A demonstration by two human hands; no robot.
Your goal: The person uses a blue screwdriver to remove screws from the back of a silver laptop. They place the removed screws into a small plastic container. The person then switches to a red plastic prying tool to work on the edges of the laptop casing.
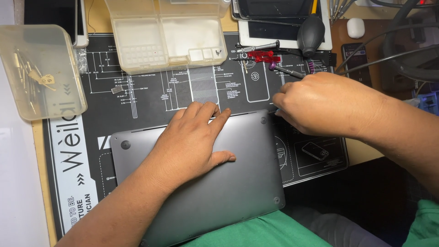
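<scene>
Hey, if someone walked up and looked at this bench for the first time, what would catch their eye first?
The dark grey metal laptop, lying bottom-up in the middle of the black printed work mat, stands out first. The left hand lies flat on it, while the right hand works at its far right corner. Behind sits a clear plastic compartment box.

A dark grey laptop (219, 178) is lying on a black mat (151, 98) that is showing white line diagrams and a white strip along its left edge. Clear, milky boxes (167, 34) are sitting above it. A red tool (263, 56) is lying beside a black blower (311, 34). Green cloth (256, 233) is showing at the bottom.
</scene>
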